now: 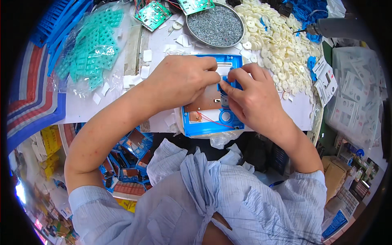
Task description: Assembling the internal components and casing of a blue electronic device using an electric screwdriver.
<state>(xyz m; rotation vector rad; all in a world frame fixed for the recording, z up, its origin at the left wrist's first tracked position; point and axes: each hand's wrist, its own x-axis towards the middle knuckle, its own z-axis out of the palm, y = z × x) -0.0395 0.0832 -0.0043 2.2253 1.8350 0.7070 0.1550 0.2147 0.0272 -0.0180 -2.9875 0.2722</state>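
A blue plastic housing (198, 130) lies on the table in front of me. Inside it sits a brown circuit board (204, 100), with a thin red wire (210, 119) running toward the lower right corner. My left hand (181, 79) is over the board's upper left part, its fingers curled and pinched together. From the right, my right hand (255, 96) reaches in with bent fingers, thumb and forefinger closed near the left fingertips. What either pinch holds is hidden. Below my right fingers a round blue ring (226, 116) shows in the housing.
Beyond the housing stands a round metal bowl of small screws (215, 25). Many cream plastic discs (281, 53) are heaped to its right. Teal keypads (96, 49) fill a clear bag at left; green circuit boards (153, 16) lie behind. Blue housings (130, 159) are piled below the table.
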